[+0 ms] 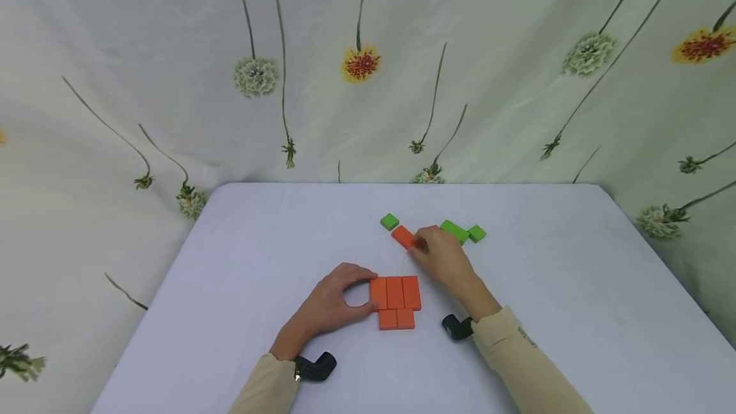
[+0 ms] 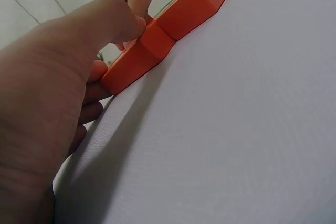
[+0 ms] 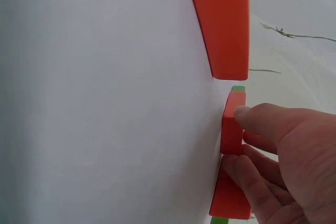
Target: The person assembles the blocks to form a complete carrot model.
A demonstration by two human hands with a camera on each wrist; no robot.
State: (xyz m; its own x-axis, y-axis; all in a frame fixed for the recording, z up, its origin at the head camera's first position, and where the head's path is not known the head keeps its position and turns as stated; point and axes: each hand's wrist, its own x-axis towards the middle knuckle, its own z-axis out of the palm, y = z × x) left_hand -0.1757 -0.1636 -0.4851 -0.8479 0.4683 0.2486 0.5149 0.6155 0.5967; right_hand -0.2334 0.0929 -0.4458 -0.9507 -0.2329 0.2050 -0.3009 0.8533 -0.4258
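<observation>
Several flat orange blocks lie together on the table, three longer ones side by side behind two short ones. My left hand (image 1: 330,302) grips the leftmost long orange block (image 1: 378,292), thumb at its near end and index finger at its far end. Farther back, my right hand (image 1: 443,257) pinches a separate orange block (image 1: 404,237) between thumb and fingers, close over the table. Another orange block (image 3: 228,198) lies right beside those fingers in the right wrist view; in the head view the hand mostly hides it.
Around the right hand lie a small green block (image 1: 390,222) to the left, a longer green block (image 1: 454,231) and a second small green block (image 1: 476,233) to the right. The white table (image 1: 276,229) ends at a flower-printed cloth (image 1: 322,120) behind.
</observation>
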